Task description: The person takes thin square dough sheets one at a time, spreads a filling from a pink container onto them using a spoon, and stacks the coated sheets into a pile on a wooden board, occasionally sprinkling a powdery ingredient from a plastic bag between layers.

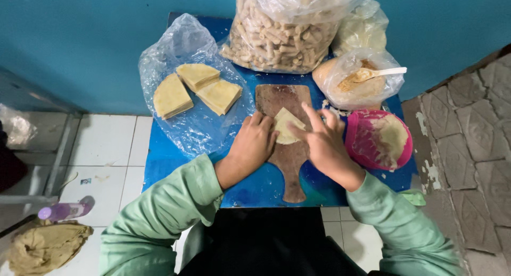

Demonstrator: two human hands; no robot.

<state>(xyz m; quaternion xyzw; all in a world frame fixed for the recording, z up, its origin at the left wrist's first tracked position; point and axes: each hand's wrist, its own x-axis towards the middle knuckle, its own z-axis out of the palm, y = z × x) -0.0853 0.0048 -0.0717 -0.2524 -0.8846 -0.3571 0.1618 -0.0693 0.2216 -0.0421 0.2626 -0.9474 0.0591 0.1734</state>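
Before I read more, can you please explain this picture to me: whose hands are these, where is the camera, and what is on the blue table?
The camera sits on a person's head and looks down, so the two hands in green sleeves are that person's own. The left hand and the right hand both press a pale folded wrapper on a wooden board, which lies on the blue table. To the left, a clear plastic sheet carries three stacks of wrappers. Behind stands a big bag of rolls. To the right are a bag with filling and a spoon, and a pink bowl.
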